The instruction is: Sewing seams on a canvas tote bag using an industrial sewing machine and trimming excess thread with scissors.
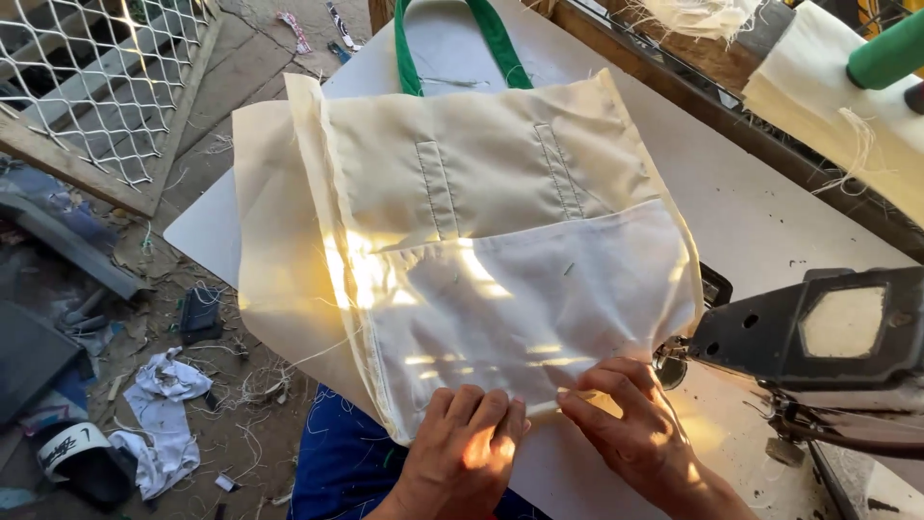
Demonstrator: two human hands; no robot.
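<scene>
A cream cloth bag (pixel 472 183) with green handles (pixel 496 39) lies spread on a white sewing table (pixel 760 221). A whiter fabric panel (pixel 520 308) lies over its near half. My left hand (pixel 467 448) presses down on the near edge of this panel, fingers together and flat. Beside it my right hand (pixel 630 424) pinches the same edge close to the head of the sewing machine (pixel 818 332), which stands at the right.
More cream fabric (pixel 837 106) and a green roll (pixel 890 53) sit at the back right behind a wooden rail. On the dirt floor at the left lie cloth scraps (pixel 164 414), threads, a sandal (pixel 77 453) and a wire-mesh frame (pixel 106 77).
</scene>
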